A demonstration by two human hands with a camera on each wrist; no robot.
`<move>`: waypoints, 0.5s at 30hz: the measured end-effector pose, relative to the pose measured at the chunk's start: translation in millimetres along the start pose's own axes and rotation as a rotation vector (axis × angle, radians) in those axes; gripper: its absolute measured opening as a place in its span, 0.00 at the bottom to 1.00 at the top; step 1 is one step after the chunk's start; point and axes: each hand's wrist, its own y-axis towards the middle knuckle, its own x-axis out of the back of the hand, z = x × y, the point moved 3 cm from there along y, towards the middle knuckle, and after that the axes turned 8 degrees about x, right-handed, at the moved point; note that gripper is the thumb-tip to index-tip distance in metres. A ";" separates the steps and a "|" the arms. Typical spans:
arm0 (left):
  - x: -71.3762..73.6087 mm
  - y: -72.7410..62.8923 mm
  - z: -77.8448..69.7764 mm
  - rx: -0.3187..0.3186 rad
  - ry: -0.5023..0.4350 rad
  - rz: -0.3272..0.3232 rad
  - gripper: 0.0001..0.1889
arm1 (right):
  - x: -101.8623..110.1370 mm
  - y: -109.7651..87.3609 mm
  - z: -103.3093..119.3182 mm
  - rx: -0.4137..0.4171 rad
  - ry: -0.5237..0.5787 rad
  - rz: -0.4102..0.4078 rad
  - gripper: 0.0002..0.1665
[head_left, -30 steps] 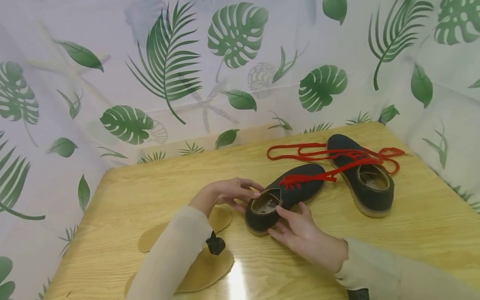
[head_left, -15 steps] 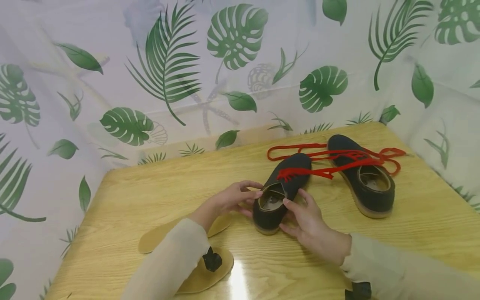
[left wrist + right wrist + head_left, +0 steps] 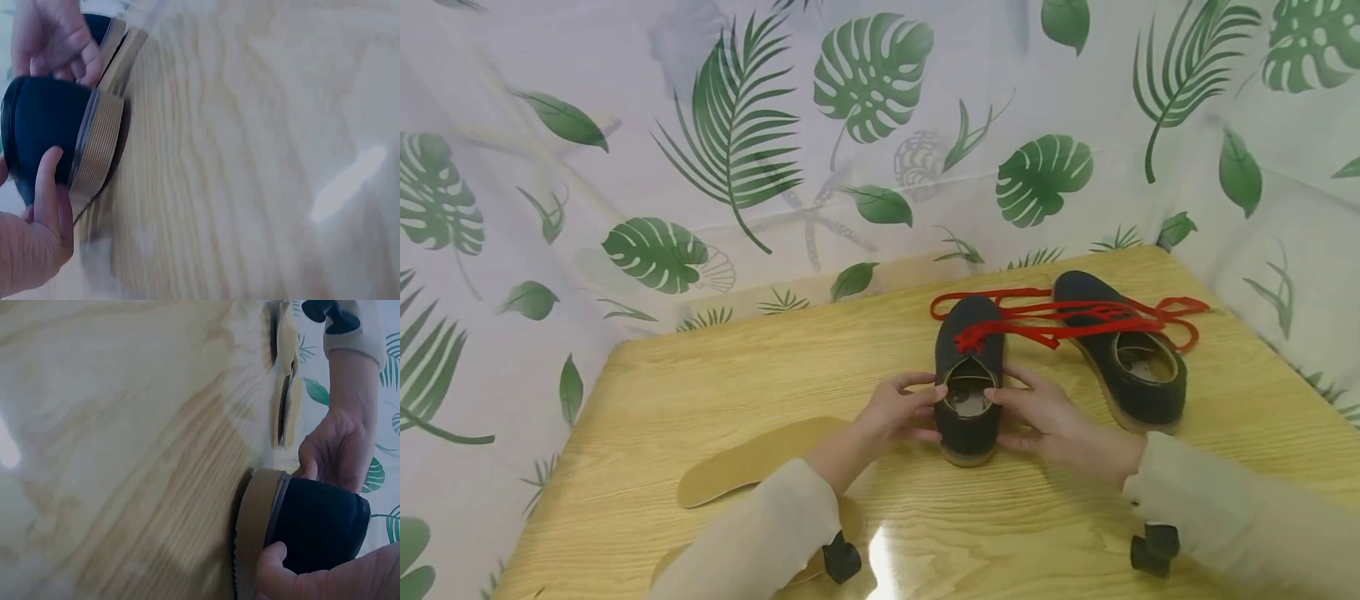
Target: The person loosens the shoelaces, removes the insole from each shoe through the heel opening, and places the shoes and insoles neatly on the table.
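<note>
A black lace-up shoe [image 3: 958, 354] with a tan sole stands on the wooden table, toe pointing away, heel toward me. My left hand [image 3: 895, 414] holds its left side, thumb at the collar. On the opposite side my right hand [image 3: 1048, 417] grips it likewise, thumb on the collar edge. Red laces [image 3: 1017, 330] trail from this shoe to the right. In the left wrist view the shoe's heel [image 3: 53, 125] and ridged sole edge show between the two hands. The right wrist view has the same heel [image 3: 319, 522], with right-hand fingers [image 3: 275, 569] against it.
The matching black shoe [image 3: 1157, 404] stands to the right, its red lace [image 3: 1180, 310] looped over it. On the left lie a tan insole [image 3: 745, 462] and another insole [image 3: 853, 521] mostly under my left sleeve [image 3: 767, 533]. A leaf-print cloth [image 3: 880, 200] hangs behind the table [image 3: 715, 375].
Both hands have turned the shoe: its toe pointed right and away, and now points straight away. Shoe and hands have shifted somewhat right. The second shoe has stayed put.
</note>
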 end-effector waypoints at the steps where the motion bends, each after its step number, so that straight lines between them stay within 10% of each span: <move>1: -3.3 -1.1 0.7 -0.004 -0.018 -0.011 0.27 | 4.1 2.5 0.5 -0.013 -0.006 0.013 0.45; 15: -57.1 5.1 9.5 -0.070 -0.206 -0.118 0.27 | 42.0 1.2 27.7 -0.079 -0.210 0.030 0.40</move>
